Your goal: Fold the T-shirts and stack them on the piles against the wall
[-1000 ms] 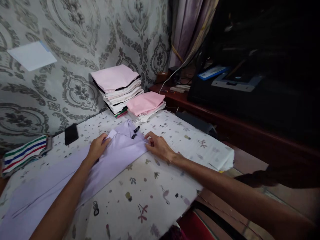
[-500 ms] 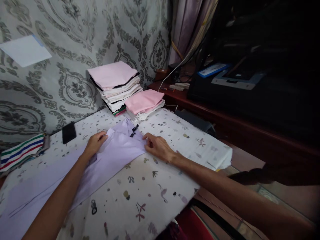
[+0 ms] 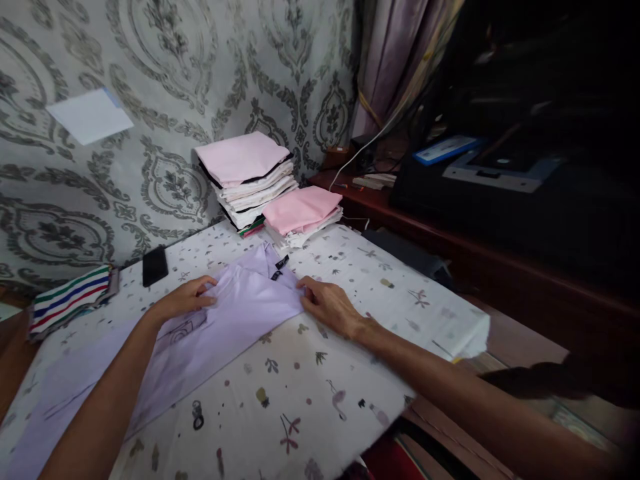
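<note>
A lavender garment (image 3: 250, 300) lies spread over the patterned tabletop, with two small black tags near its upper end. My left hand (image 3: 187, 297) rests over its left side, thumb and fingers apart, holding nothing. At the garment's right corner, my right hand (image 3: 330, 303) pinches the fabric edge between thumb and fingers. Behind the garment stand a tall stack of folded clothes (image 3: 245, 160) with pale pink on top and a lower stack (image 3: 303, 210) with a brighter pink piece on top.
A black phone (image 3: 155, 267) lies near the wall. Striped folded cloth (image 3: 70, 300) sits at the table's left edge. Along the right runs a dark red shelf (image 3: 425, 217) holding cables and a large dark screen. The tabletop (image 3: 350, 387) ends at the lower right.
The view has shifted, so the scene sits farther right. My left hand has let go of the fabric and its fingers have spread. My right hand stays at the garment's corner.
</note>
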The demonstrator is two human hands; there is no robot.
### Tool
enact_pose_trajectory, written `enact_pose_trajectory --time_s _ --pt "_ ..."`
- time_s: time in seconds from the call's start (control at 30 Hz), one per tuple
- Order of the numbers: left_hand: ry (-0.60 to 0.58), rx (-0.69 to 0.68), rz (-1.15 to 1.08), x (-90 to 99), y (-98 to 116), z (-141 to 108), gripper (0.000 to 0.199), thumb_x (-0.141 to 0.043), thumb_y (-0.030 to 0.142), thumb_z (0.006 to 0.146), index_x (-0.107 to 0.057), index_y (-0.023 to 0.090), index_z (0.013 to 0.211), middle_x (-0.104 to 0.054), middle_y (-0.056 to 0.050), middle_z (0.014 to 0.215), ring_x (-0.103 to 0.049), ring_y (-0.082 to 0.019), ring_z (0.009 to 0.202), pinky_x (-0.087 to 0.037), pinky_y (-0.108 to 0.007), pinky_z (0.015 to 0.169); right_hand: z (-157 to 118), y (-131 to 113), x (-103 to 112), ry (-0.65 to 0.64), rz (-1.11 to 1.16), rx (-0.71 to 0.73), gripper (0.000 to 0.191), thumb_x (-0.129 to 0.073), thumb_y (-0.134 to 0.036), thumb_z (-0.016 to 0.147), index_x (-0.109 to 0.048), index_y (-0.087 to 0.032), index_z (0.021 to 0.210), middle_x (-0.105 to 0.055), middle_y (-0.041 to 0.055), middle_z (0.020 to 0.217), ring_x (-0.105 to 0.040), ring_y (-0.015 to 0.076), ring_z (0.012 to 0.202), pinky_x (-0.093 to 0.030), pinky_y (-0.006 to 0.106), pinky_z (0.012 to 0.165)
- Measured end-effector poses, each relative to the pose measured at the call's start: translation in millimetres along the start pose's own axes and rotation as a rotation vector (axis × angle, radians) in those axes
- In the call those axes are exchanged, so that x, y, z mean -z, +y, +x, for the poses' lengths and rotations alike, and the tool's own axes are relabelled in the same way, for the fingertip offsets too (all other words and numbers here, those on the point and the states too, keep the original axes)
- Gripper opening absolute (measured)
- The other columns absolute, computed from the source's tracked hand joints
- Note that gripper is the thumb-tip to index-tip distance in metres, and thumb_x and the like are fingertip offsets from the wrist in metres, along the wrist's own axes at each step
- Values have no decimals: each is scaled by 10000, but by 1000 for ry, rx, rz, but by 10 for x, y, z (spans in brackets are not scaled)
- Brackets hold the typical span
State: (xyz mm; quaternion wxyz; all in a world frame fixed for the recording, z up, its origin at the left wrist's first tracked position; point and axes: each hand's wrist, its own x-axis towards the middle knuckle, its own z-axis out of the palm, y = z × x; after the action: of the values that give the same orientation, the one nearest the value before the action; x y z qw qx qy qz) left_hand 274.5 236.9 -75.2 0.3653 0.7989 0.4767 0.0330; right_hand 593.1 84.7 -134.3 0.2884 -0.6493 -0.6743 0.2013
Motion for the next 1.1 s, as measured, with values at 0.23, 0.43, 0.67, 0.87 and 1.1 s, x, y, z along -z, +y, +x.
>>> enact_pose_trajectory --time_s 0.23,0.43,0.67,0.87,1.1 --pt "220 66 264 -93 -122 -129 366 -525 420 790 -635 216 1073 -551 19 681 -548 -188 630 -424 -298 609 -9 -15 -2 -9 -31 2 256 -508 -184 859 -643 -233 1071 -660 -1 776 -586 157 703 -386 272 681" --pt "377 -195 512 -377 228 -170 440 -345 378 959 -532 204 1317 -594 -121 1310 -531 -274 1236 -408 -413 1040 -15 -7 2 7 10 -1 248 -510 -206 869 -636 -240 1080 -638 -13 750 -558 145 662 -382 261 661" --pt "168 -251 536 -773 265 207 593 -258 483 1003 -347 176 1503 -316 -133 1608 -275 -260 1486 -206 -500 1204 -1 23 45 48 186 5 218 -494 -217 876 -628 -211 1047 -587 -33 681 -516 129 603 -382 256 632" --pt "204 -241 580 -822 219 195 579 -250 480 1017 -333 192 1512 -305 -116 1613 -257 -238 1496 -196 -536 1207 -1 28 50 175 389 8 219 -443 -287 912 -606 -199 1028 -582 -35 641 -525 138 583 -407 261 620" --pt "390 -443 497 -1047 544 -100 420 -308 403 1028 -519 208 1335 -541 -113 1454 -458 -223 1377 -274 -499 1196 -59 -40 65 114 68 26 249 -484 -358 954 -615 -201 812 -601 14 779 -541 153 700 -393 278 676"
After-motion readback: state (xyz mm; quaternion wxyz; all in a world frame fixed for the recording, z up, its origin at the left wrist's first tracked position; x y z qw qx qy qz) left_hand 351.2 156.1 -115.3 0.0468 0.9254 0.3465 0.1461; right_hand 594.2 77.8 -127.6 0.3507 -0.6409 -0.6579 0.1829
